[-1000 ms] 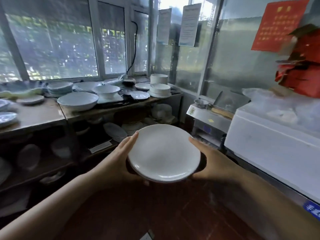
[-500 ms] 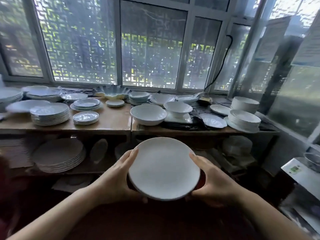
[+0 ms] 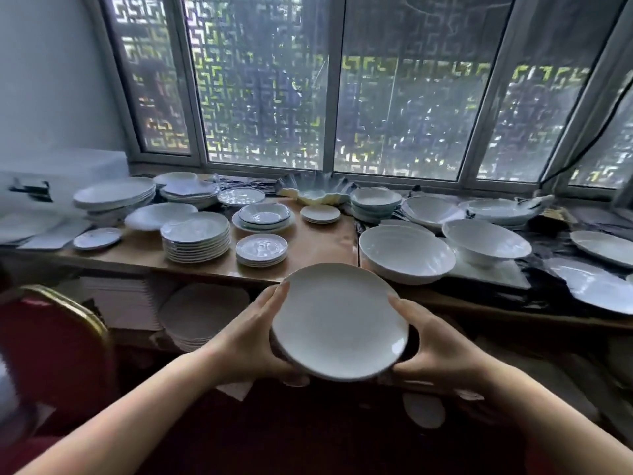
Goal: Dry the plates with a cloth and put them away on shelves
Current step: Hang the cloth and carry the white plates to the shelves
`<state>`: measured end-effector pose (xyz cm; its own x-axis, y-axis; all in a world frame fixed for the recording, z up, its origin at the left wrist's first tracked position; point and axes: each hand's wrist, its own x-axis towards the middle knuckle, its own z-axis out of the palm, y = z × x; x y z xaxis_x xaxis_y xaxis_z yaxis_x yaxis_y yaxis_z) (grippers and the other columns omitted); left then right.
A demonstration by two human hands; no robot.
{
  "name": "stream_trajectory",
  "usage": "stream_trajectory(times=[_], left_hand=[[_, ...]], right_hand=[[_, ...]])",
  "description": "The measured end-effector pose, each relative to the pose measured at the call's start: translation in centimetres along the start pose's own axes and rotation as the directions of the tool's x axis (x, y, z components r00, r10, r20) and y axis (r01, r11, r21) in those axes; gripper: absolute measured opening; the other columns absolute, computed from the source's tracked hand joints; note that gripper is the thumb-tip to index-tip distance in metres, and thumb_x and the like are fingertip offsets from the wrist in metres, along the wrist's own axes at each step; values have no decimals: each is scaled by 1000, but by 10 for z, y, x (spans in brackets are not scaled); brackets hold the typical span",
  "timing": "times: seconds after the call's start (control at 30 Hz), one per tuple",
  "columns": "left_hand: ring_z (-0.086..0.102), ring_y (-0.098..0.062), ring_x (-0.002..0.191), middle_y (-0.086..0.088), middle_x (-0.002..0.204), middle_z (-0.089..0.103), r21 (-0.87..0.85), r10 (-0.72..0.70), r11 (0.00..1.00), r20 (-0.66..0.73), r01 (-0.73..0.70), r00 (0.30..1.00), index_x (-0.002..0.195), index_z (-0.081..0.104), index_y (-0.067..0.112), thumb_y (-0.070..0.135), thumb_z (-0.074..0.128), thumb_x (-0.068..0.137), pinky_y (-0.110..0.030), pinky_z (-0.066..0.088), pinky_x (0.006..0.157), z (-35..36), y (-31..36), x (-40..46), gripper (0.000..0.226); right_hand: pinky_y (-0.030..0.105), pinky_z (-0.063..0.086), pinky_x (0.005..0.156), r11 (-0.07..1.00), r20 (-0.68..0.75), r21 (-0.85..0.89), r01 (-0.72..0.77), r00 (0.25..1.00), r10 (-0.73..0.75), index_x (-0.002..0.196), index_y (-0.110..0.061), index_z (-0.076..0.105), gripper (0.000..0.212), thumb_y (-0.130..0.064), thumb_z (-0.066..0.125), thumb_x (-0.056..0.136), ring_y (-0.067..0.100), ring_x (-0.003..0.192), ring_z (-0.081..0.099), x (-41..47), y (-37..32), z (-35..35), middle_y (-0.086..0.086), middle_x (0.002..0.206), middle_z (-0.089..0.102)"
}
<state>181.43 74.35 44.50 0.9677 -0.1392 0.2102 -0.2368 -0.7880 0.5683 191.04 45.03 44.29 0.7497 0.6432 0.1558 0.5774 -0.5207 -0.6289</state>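
Head view, nearest: two bare forearms reach in from the bottom edge; the left hand (image 3: pixel 255 341) and right hand (image 3: pixel 433 347) grip a white plate (image 3: pixel 339 320) by opposite rims, thumbs lying along the top edge, fingers curled beneath and mostly hidden.
Plate position: held in the air, tilted a little toward the camera, just in front of the counter (image 3: pixel 308 248) edge; one plate shows on top, and a darker rim under it at the left hints at more, though the count cannot be told.
Left foreground: one red chair (image 3: pixel 51 347) with a gold frame, cut off by the left edge.
Lower shelf: a stack of plates (image 3: pixel 202 313) sits in shadow under the counter; its number is too dim to count.
Counter, near row: one tall plate stack (image 3: pixel 195 240), one short saucer stack (image 3: pixel 261 249), and one large bowl (image 3: pixel 406 253), with a second bowl (image 3: pixel 486 240) just behind it to the right.
Counter, far row: further plates and bowls, blurred and overlapping; one scalloped dish (image 3: pixel 317 195) stands by the sill.
Right edge: plates on dark cloth, cut off by the frame.
Farthest: window (image 3: pixel 329 84) of several panes with a fretwork screen behind.
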Motion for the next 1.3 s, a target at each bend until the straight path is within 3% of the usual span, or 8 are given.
stream_trajectory(times=[0.17, 0.27, 0.4, 0.47, 0.7, 0.8, 1.0, 1.3], left_hand=[[8, 20, 130, 45, 135, 4, 27, -53, 998, 1, 53, 999, 153, 0, 28, 69, 80, 42, 3, 5, 103, -33, -72, 58, 143], [9, 13, 139, 32, 148, 11, 1, -100, 995, 7, 100, 995, 155, -1, 27, 75, 80, 40, -6, 9, 110, -43, -112, 88, 148], [-9, 31, 127, 34, 141, 1, -5, -129, 992, -15, 129, 991, 147, -9, 34, 84, 70, 38, 3, 0, 103, -47, -161, 133, 144], [-7, 26, 131, 30, 144, 2, -10, -162, 987, -39, 162, 986, 150, -7, 29, 86, 71, 37, 1, 0, 105, -47, -186, 160, 149], [5, 0, 145, 11, 154, 10, 10, -294, 955, -68, 295, 953, 154, -5, 23, 70, 76, 44, -10, 6, 115, -34, -276, 251, 145], [6, -9, 148, 2, 159, 10, 18, -352, 935, -88, 355, 932, 153, -6, 29, 74, 77, 41, -30, 13, 122, -32, -309, 279, 146], [1, -13, 149, 5, 159, 3, 18, -475, 879, -66, 477, 877, 150, -12, 37, 77, 77, 40, -48, 13, 121, -29, -365, 310, 147], [9, -27, 146, -8, 158, 8, 124, -525, 843, -25, 524, 851, 152, -8, 28, 68, 78, 48, -42, 10, 122, -18, -450, 338, 141]], right_hand=[[28, 25, 118, 1000, 28, -21, 17, 999, -16, 154, -19, 25, 122, -50, 88, 54, 1, 140, 31, 103, 12, 21, -8, 149, 39], [27, 27, 117, 999, 50, -7, 48, 998, -48, 154, -19, 25, 118, -42, 90, 59, -1, 138, 34, 158, 23, 30, -9, 147, 40], [34, 31, 116, 997, 117, -5, 81, 990, -80, 155, -21, 21, 122, -49, 89, 58, 3, 140, 33, 238, 53, 43, -8, 151, 37], [35, 28, 118, 994, 148, -10, 113, 983, -110, 155, -19, 17, 124, -53, 86, 58, 7, 142, 30, 280, 72, 48, -3, 153, 34], [27, 25, 116, 978, 215, 24, 209, 954, -209, 151, -15, 20, 126, -68, 77, 53, 17, 140, 33, 422, 138, 69, 8, 149, 36], [21, 23, 114, 963, 245, -2, 269, 934, -260, 150, -25, 14, 125, -81, 70, 54, 7, 136, 30, 477, 159, 79, 0, 148, 36], [-4, 6, 102, 958, 357, 35, 284, 892, -278, 147, -25, 13, 125, -38, 95, 53, 4, 134, 23, 557, 187, 110, -4, 144, 29], [0, 13, 106, 982, 448, 38, 186, 875, -183, 150, -33, 12, 125, -39, 93, 55, 1, 131, 23, 623, 220, 175, -11, 140, 26]])
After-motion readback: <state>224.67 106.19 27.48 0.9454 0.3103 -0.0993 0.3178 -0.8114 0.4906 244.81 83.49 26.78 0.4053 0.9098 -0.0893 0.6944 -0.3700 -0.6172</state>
